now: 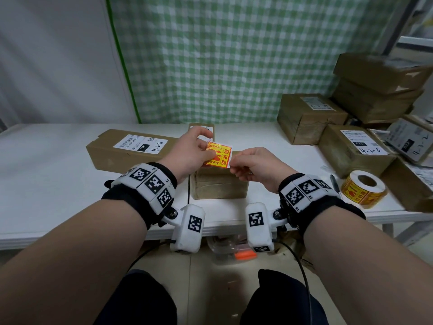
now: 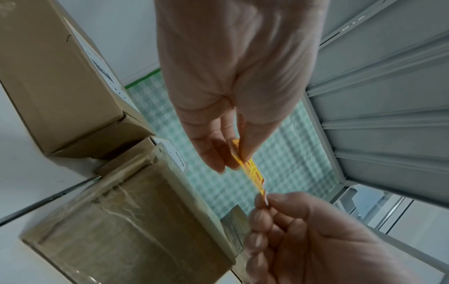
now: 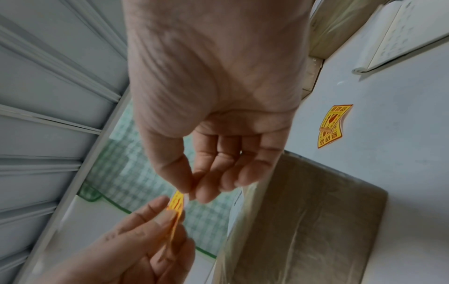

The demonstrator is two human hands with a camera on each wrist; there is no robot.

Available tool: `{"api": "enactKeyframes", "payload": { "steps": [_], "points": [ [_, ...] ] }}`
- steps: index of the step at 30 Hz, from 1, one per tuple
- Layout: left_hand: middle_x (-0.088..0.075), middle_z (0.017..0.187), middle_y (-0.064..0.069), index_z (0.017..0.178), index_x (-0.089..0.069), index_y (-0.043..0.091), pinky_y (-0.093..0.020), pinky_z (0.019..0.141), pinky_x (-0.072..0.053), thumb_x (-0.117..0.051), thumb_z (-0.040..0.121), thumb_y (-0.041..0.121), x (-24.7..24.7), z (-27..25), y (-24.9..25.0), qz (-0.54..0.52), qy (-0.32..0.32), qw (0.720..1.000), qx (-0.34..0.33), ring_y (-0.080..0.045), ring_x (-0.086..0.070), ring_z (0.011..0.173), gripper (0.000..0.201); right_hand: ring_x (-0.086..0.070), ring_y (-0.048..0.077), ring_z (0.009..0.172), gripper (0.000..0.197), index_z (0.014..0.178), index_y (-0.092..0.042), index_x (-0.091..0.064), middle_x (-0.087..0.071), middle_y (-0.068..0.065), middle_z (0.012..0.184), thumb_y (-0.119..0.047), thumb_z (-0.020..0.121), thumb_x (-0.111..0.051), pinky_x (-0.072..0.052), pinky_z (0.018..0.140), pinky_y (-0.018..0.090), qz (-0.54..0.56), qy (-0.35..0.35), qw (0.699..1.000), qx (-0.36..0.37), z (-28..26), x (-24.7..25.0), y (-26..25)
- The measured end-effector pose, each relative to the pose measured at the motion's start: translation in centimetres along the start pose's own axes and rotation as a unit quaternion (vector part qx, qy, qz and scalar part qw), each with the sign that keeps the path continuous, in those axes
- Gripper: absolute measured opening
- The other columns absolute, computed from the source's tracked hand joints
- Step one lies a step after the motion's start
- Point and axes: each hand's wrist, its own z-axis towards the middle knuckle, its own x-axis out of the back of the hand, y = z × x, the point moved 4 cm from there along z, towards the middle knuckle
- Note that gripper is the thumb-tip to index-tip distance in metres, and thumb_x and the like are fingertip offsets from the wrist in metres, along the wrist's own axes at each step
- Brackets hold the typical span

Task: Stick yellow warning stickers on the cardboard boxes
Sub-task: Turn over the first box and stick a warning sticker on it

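A yellow warning sticker (image 1: pixel 219 157) with red print hangs in the air over a small taped cardboard box (image 1: pixel 219 185). My left hand (image 1: pixel 207 152) pinches its left edge between thumb and fingers. My right hand (image 1: pixel 232 165) pinches its white right corner. In the left wrist view the sticker (image 2: pixel 252 172) is edge-on, stretched between the left hand (image 2: pixel 239 155) and the right hand (image 2: pixel 264 200), beside the taped box (image 2: pixel 133 221). In the right wrist view the right hand (image 3: pixel 192 193) and left hand (image 3: pixel 173 213) hold the sticker (image 3: pixel 177 202) left of the box (image 3: pixel 303 221).
A long labelled box (image 1: pixel 131 148) lies on the white table (image 1: pixel 46 184) at the left. Several labelled boxes (image 1: pixel 309 118) are stacked at the right. A roll of yellow stickers (image 1: pixel 363 187) and a pen (image 1: pixel 335 181) lie near the right front edge. Another yellow sticker (image 3: pixel 331 125) lies on the table.
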Motion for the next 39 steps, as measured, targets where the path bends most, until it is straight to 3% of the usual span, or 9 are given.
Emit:
{"api": "enactKeyframes", "payload": {
  "steps": [2, 4, 8, 13, 20, 24, 29, 34, 39],
  "points": [
    [-0.059, 0.106, -0.01, 0.104, -0.049, 0.018, -0.039, 0.077, -0.057, -0.072, 0.076, 0.004, 0.0, 0.0, 0.2, 0.055, 0.022, 0.998, -0.009, -0.024, -0.064, 0.087, 0.039, -0.05, 0.012, 0.054, 0.021, 0.064, -0.008, -0.062, -0.061, 0.001, 0.056, -0.004, 0.084, -0.059, -0.043, 0.055, 0.021, 0.013, 0.004, 1.0, 0.005, 0.1, -0.1, 0.0],
    [-0.057, 0.102, -0.003, 0.1, -0.057, 0.017, -0.03, 0.073, -0.053, -0.075, 0.074, 0.013, -0.2, -0.2, 0.5, 0.127, 0.023, 0.991, -0.028, -0.02, -0.059, 0.082, 0.033, -0.049, 0.013, 0.055, 0.019, 0.065, -0.007, -0.062, -0.06, 0.003, 0.058, -0.005, 0.084, -0.059, -0.042, 0.056, 0.022, 0.025, 0.01, 1.0, 0.009, 0.1, -0.1, 0.1],
    [-0.05, 0.071, 0.013, 0.093, -0.071, 0.011, -0.007, 0.036, -0.027, -0.068, 0.083, 0.026, -0.7, -0.9, 1.4, 0.196, -0.004, 0.98, -0.039, -0.003, -0.041, 0.052, 0.018, -0.048, 0.012, 0.054, 0.018, 0.065, -0.006, -0.061, -0.058, 0.005, 0.061, -0.005, 0.083, -0.06, -0.043, 0.053, 0.019, 0.031, 0.026, 0.999, 0.017, 0.3, 0.0, 0.0],
    [-0.058, 0.098, 0.003, 0.086, -0.074, 0.007, -0.012, 0.051, -0.038, -0.067, 0.083, 0.034, -1.1, -0.6, 1.5, 0.238, -0.018, 0.97, -0.053, -0.014, -0.058, 0.091, 0.028, -0.047, 0.012, 0.053, 0.016, 0.067, -0.005, -0.062, -0.056, 0.007, 0.064, -0.008, 0.083, -0.063, -0.041, 0.05, 0.016, 0.025, 0.033, 0.999, 0.026, 0.5, 0.0, 0.2],
    [-0.065, 0.1, -0.004, 0.081, -0.074, 0.002, -0.014, 0.063, -0.044, -0.065, 0.081, 0.015, -1.5, -0.3, 1.3, 0.233, -0.029, 0.97, -0.059, -0.023, -0.062, 0.094, 0.016, -0.047, 0.012, 0.055, 0.016, 0.064, -0.005, -0.062, -0.058, 0.012, 0.068, -0.005, 0.08, -0.063, -0.04, 0.051, 0.017, -0.001, 0.028, 0.999, 0.041, 0.3, -0.3, 0.2],
    [-0.069, 0.1, -0.016, 0.077, -0.072, -0.002, -0.035, 0.078, -0.051, -0.061, 0.08, 0.01, -1.8, -0.3, 1.3, 0.247, -0.039, 0.966, -0.069, -0.023, -0.059, 0.086, 0.016, -0.048, 0.013, 0.055, 0.02, 0.061, -0.006, -0.06, -0.057, 0.01, 0.064, -0.004, 0.081, -0.06, -0.04, 0.052, 0.019, -0.013, 0.023, 0.999, 0.046, 0.3, -0.4, 0.0],
    [-0.071, 0.102, -0.013, 0.067, -0.069, 0.015, -0.043, 0.081, -0.053, -0.059, 0.081, 0.012, -1.7, -0.3, 0.9, 0.21, -0.044, 0.976, -0.038, -0.038, -0.065, 0.096, 0.017, -0.047, 0.014, 0.055, 0.023, 0.059, -0.009, -0.058, -0.053, 0.004, 0.06, -0.007, 0.082, -0.061, -0.044, 0.055, 0.02, -0.02, 0.019, 0.999, 0.038, 0.4, -0.2, 0.1],
    [-0.065, 0.08, -0.009, 0.078, -0.069, 0.006, -0.039, 0.071, -0.051, -0.058, 0.082, 0.016, -1.6, 0.0, 0.2, 0.174, -0.061, 0.983, -0.023, -0.022, -0.055, 0.072, 0.015, -0.046, 0.012, 0.055, 0.019, 0.065, -0.008, -0.057, -0.049, 0.002, 0.059, -0.009, 0.084, -0.06, -0.048, 0.055, 0.02, -0.022, -0.007, 0.999, 0.038, 0.4, 0.0, 0.1],
    [-0.061, 0.076, -0.007, 0.071, -0.062, 0.01, -0.037, 0.072, -0.052, -0.055, 0.086, 0.015, -1.9, 0.1, 0.0, 0.133, -0.074, 0.988, -0.006, -0.021, -0.057, 0.075, 0.018, -0.051, 0.013, 0.057, 0.027, 0.066, -0.011, -0.058, -0.056, 0.003, 0.063, -0.021, 0.091, -0.057, -0.051, 0.055, 0.024, -0.001, -0.033, 0.999, 0.031, 0.0, -0.1, 0.0]
  ]
}}
